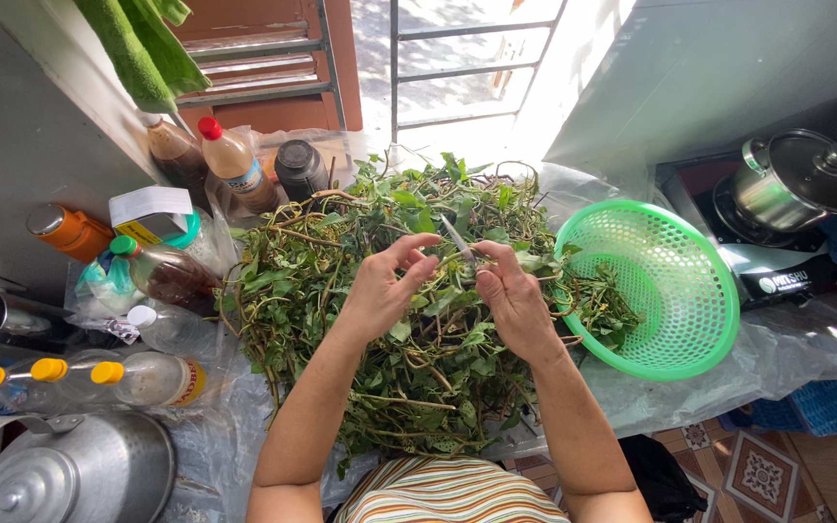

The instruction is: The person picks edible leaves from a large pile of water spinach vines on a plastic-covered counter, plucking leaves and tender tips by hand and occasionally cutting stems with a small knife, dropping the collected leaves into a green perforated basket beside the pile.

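The right hand [513, 295] and left hand [385, 286] pinch one pale stem [457, 240], its long axis running toward eleven o'clock, both grips closed on it.

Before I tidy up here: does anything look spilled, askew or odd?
The green basket sits tipped toward the pile of leafy stems, and a few picked leaves lie inside. Nothing looks spilled or damaged.

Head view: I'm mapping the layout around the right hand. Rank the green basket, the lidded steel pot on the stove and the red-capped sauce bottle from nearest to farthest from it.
From the right hand:
1. Green basket, just to its right, tilted beside the greens.
2. Red-capped sauce bottle, up and to the left, by the wall.
3. Lidded steel pot, far right on the stove.
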The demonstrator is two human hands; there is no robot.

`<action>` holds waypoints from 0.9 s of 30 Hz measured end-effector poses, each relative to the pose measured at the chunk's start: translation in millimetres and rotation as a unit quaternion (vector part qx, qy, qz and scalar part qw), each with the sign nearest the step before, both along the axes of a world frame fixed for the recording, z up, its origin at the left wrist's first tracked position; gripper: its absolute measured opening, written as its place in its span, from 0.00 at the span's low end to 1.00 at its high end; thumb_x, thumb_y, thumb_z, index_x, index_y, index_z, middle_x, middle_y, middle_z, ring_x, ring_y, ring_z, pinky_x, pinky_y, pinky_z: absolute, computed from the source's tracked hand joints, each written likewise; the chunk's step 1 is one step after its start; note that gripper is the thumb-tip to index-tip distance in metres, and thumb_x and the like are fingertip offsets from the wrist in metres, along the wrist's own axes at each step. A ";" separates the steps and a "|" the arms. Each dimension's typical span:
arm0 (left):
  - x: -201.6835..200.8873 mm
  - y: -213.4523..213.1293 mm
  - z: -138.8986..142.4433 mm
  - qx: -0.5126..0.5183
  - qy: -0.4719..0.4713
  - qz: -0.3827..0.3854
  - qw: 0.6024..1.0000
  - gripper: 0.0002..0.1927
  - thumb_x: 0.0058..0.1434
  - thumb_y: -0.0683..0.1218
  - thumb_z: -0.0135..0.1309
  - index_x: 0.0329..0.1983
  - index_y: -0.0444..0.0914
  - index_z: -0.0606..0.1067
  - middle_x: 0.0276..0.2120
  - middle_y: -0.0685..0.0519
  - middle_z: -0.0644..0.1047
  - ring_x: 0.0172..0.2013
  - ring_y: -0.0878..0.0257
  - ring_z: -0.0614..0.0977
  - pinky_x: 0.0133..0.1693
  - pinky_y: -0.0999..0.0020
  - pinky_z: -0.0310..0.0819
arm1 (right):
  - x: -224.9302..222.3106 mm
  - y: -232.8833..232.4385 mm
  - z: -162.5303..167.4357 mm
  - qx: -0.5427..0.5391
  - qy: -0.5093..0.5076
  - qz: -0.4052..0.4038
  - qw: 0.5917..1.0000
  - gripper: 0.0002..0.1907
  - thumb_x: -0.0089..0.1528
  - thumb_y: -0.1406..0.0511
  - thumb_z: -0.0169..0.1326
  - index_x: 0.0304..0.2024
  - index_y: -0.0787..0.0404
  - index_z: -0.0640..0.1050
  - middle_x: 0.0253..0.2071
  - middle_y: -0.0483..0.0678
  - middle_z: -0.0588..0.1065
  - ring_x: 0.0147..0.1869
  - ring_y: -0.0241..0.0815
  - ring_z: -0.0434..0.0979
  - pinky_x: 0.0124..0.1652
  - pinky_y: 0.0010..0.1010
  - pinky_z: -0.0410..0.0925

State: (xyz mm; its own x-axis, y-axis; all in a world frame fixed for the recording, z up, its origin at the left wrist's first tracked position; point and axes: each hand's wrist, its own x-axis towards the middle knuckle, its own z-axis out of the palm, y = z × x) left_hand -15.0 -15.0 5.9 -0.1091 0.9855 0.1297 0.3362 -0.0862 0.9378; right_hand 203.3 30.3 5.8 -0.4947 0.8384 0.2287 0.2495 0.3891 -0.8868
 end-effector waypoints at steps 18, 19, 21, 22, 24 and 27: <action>0.8 19.5 -48.6 -0.053 -0.137 -0.105 0.984 0.12 0.69 0.46 0.54 0.48 0.35 0.81 0.31 0.56 0.83 0.33 0.74 0.82 0.36 0.76 0.75 | 21.2 15.2 5.7 0.171 -0.093 -0.112 0.974 0.17 0.71 0.60 0.50 0.55 0.63 0.65 0.38 0.52 0.81 0.36 0.50 0.82 0.35 0.39 0.70; 5.2 16.9 -47.6 -0.053 -0.128 -0.096 0.986 0.11 0.68 0.46 0.55 0.46 0.35 0.82 0.31 0.56 0.83 0.32 0.74 0.81 0.35 0.76 0.75 | 21.8 16.8 1.5 0.166 -0.102 -0.133 0.972 0.17 0.71 0.60 0.51 0.55 0.63 0.66 0.35 0.53 0.80 0.35 0.51 0.82 0.35 0.40 0.70; 18.2 13.2 -45.7 -0.053 -0.112 -0.077 0.989 0.10 0.67 0.46 0.56 0.44 0.35 0.83 0.29 0.56 0.83 0.29 0.74 0.79 0.33 0.76 0.74 | 23.7 22.5 -9.0 0.176 -0.100 -0.170 0.964 0.17 0.71 0.59 0.50 0.55 0.63 0.65 0.35 0.53 0.80 0.36 0.51 0.82 0.35 0.40 0.71; 24.1 10.6 -45.2 -0.061 -0.078 -0.074 0.992 0.10 0.66 0.46 0.57 0.44 0.36 0.83 0.28 0.56 0.83 0.28 0.73 0.78 0.31 0.75 0.72 | 24.7 26.8 -15.0 0.192 -0.089 -0.184 0.960 0.16 0.72 0.59 0.48 0.55 0.63 0.65 0.38 0.53 0.80 0.37 0.51 0.83 0.36 0.40 0.71; 32.2 4.7 -46.2 -0.078 -0.009 -0.066 0.995 0.09 0.66 0.46 0.57 0.43 0.37 0.83 0.25 0.56 0.82 0.24 0.71 0.75 0.27 0.74 0.68 | 33.1 40.5 -24.6 0.172 -0.110 -0.261 0.943 0.16 0.74 0.58 0.46 0.55 0.63 0.64 0.39 0.53 0.80 0.37 0.51 0.82 0.34 0.41 0.70; 27.5 4.3 -49.6 -0.066 -0.058 -0.029 0.996 0.07 0.66 0.45 0.57 0.41 0.38 0.83 0.25 0.57 0.81 0.25 0.73 0.75 0.27 0.76 0.69 | 74.0 72.3 -24.2 0.110 -0.101 -0.363 0.920 0.16 0.76 0.56 0.44 0.56 0.61 0.64 0.34 0.58 0.77 0.34 0.54 0.81 0.30 0.46 0.67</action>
State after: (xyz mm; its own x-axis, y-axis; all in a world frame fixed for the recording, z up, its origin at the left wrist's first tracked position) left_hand 12.6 -10.7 -43.7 -0.0575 0.9983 -0.0113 0.2235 0.0239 0.9744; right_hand 277.3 102.6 -18.4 0.1263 0.9093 0.3965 0.6660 0.2186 -0.7133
